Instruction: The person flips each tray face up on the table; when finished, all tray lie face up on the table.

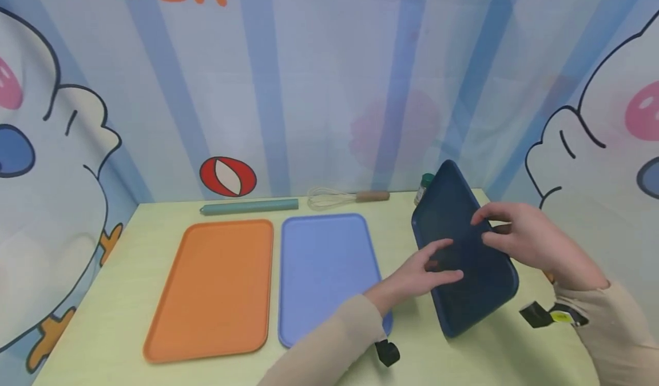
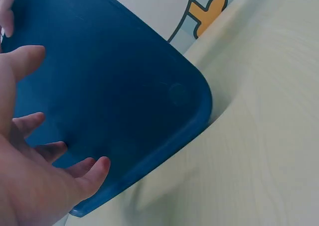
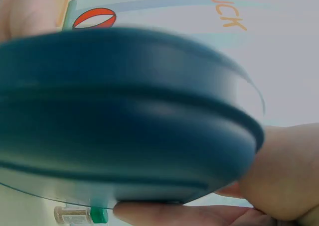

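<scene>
A dark blue tray (image 1: 458,266) stands steeply tilted at the right of the table, its lower end close over the tabletop. My right hand (image 1: 525,240) holds it by the upper right edge. In the right wrist view, the right fingers (image 3: 174,214) lie along the tray's side, and the tray (image 3: 124,126) covers much of that view. My left hand (image 1: 414,274) reaches over the tray's left edge. Its fingers (image 2: 92,178) are spread before the flat face of the tray (image 2: 119,86), curled round nothing.
An orange tray (image 1: 216,289) and a light blue tray (image 1: 329,271) lie flat to the left. Along the back edge are a green stick-like object (image 1: 249,206), a whisk (image 1: 350,198) and a green-capped spice jar (image 1: 423,188). A printed cloth (image 1: 319,88) hangs behind the table.
</scene>
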